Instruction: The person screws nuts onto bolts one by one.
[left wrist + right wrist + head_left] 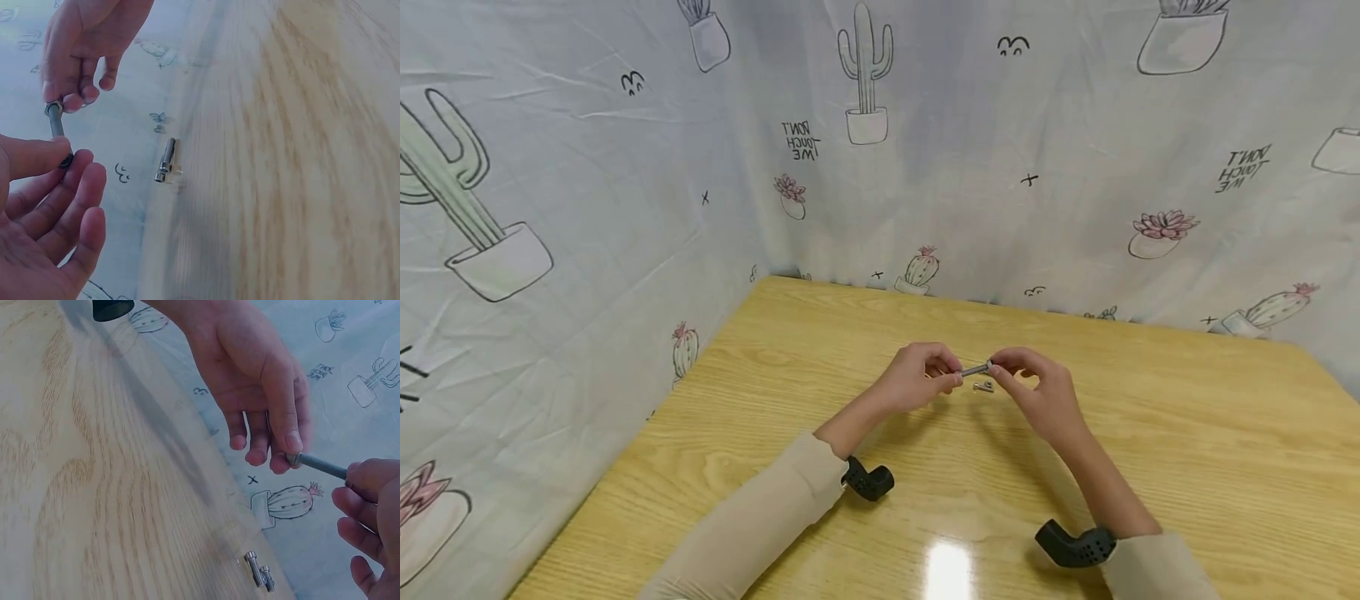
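A grey threaded bolt [974, 370] is held roughly level above the table between both hands. My left hand [919, 377] pinches its left end between thumb and fingers. At the other end, my right hand [1043, 397] pinches a wider piece; whether that is the bolt's head or a nut I cannot tell. The left wrist view shows the bolt's shaft [57, 124] bare between the two pinches. Beneath the hands, two shiny smaller bolts lie side by side on the table, a longer one [252, 565] and a shorter one [267, 579].
The wooden table [760, 400] spreads out on all sides of the hands. A cactus-print cloth [970, 167] hangs along its back and left edges. Black curved devices [868, 480] sit at both wrists, by the beige sleeves [767, 517].
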Action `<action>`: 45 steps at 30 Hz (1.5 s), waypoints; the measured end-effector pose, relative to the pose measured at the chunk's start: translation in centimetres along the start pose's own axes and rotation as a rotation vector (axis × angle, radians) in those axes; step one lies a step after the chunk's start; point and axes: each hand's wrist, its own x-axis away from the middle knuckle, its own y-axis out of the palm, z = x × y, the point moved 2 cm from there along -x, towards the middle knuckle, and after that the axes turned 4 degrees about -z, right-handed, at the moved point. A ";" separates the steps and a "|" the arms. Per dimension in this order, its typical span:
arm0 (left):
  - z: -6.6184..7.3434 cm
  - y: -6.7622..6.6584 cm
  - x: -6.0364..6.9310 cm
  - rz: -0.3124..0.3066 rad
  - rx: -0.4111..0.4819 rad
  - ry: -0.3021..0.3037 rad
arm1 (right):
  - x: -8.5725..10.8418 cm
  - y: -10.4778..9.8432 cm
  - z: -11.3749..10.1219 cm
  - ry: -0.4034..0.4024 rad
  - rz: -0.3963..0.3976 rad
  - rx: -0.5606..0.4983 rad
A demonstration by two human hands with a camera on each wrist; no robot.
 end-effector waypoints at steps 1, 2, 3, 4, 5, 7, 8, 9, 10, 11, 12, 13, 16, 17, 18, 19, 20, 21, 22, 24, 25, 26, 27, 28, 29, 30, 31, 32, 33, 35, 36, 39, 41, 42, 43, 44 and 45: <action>0.0 0.0 0.0 0.000 0.000 -0.002 | 0.0 0.0 0.0 0.006 -0.002 0.003; -0.1 0.1 0.0 0.002 0.000 -0.003 | 0.1 0.0 0.1 0.012 -0.005 0.005; -0.2 0.2 -0.1 0.005 0.003 -0.005 | 0.1 -0.1 0.1 0.017 -0.007 0.007; -0.3 0.2 -0.1 0.007 0.005 -0.004 | 0.2 -0.1 0.2 0.022 -0.009 0.006; -0.3 0.3 -0.1 0.012 0.006 -0.003 | 0.2 -0.1 0.3 0.024 -0.010 0.006; -0.4 0.4 0.0 0.021 -0.002 0.002 | 0.3 0.0 0.4 0.025 -0.012 0.004; -0.4 0.5 0.0 0.027 -0.008 0.005 | 0.3 0.0 0.5 0.026 -0.014 0.005; -0.5 0.5 0.0 0.031 -0.012 0.009 | 0.3 0.0 0.5 0.029 -0.017 0.007; -0.5 0.5 0.0 0.037 -0.022 0.014 | 0.3 0.0 0.6 0.036 -0.021 0.005; -0.4 0.6 0.0 0.042 -0.032 0.020 | 0.3 0.1 0.7 0.045 -0.024 0.007; -0.4 0.6 0.0 0.045 -0.039 0.027 | 0.3 0.1 0.7 0.056 -0.029 0.005; -0.4 0.6 0.0 0.047 -0.042 0.034 | 0.3 0.1 0.8 0.067 -0.033 0.005; -0.4 0.7 -0.1 0.047 -0.044 0.057 | 0.2 0.1 0.9 0.101 -0.055 -0.014; -0.4 0.7 -0.1 0.045 -0.043 0.065 | 0.2 0.1 0.8 0.106 -0.063 -0.023; -0.4 0.7 -0.1 0.043 -0.042 0.071 | 0.2 0.1 0.7 0.108 -0.069 -0.034; -0.3 0.7 -0.1 0.040 -0.042 0.077 | 0.2 0.1 0.7 0.111 -0.075 -0.048; -0.3 0.7 -0.1 0.036 -0.040 0.086 | 0.2 0.1 0.6 0.113 -0.081 -0.062; -0.3 0.7 -0.1 0.032 -0.041 0.093 | 0.2 0.2 0.6 0.114 -0.086 -0.076; -0.3 0.7 0.0 0.028 -0.043 0.099 | 0.2 0.2 0.6 0.115 -0.091 -0.094; -0.3 0.7 0.0 0.018 -0.042 0.111 | 0.2 0.3 0.6 0.119 -0.100 -0.126; -0.3 0.8 0.0 0.012 -0.041 0.116 | 0.3 0.3 0.6 0.122 -0.104 -0.141; -0.2 0.8 0.0 0.007 -0.042 0.123 | 0.3 0.3 0.6 0.125 -0.109 -0.155; -0.2 0.8 0.0 0.002 -0.042 0.126 | 0.4 0.3 0.6 0.130 -0.114 -0.169; -0.2 0.9 0.0 -0.003 -0.042 0.131 | 0.5 0.4 0.6 0.135 -0.118 -0.181; -0.2 0.9 0.1 -0.008 -0.042 0.135 | 0.5 0.4 0.7 0.139 -0.122 -0.188; -0.2 0.9 0.1 -0.013 -0.044 0.139 | 0.6 0.4 0.7 0.144 -0.126 -0.196; -0.1 0.9 0.1 -0.016 -0.043 0.142 | 0.6 0.4 0.7 0.151 -0.130 -0.203; -0.1 1.0 0.1 -0.018 -0.045 0.146 | 0.6 0.4 0.7 0.162 -0.133 -0.210; -0.1 1.0 0.1 -0.020 -0.045 0.149 | 0.6 0.4 0.7 0.175 -0.133 -0.212; 0.0 1.0 0.1 -0.021 -0.047 0.156 | 0.6 0.5 0.7 0.203 -0.133 -0.220; 0.0 1.0 0.0 -0.018 -0.048 0.158 | 0.5 0.5 0.8 0.210 -0.134 -0.218; 0.0 0.9 0.0 0.007 -0.047 0.153 | 0.5 0.5 0.9 0.207 -0.117 -0.201; 0.0 0.8 0.0 0.035 -0.049 0.136 | 0.4 0.4 0.9 0.175 -0.100 -0.186; 0.0 0.7 0.0 0.051 -0.050 0.126 | 0.4 0.4 0.9 0.155 -0.088 -0.177; 0.1 0.7 0.0 0.066 -0.050 0.117 | 0.4 0.3 0.8 0.140 -0.073 -0.174; 0.1 0.6 0.1 0.080 -0.046 0.109 | 0.3 0.3 0.8 0.119 -0.062 -0.170; 0.1 0.5 0.1 0.090 -0.043 0.102 | 0.3 0.2 0.7 0.098 -0.053 -0.166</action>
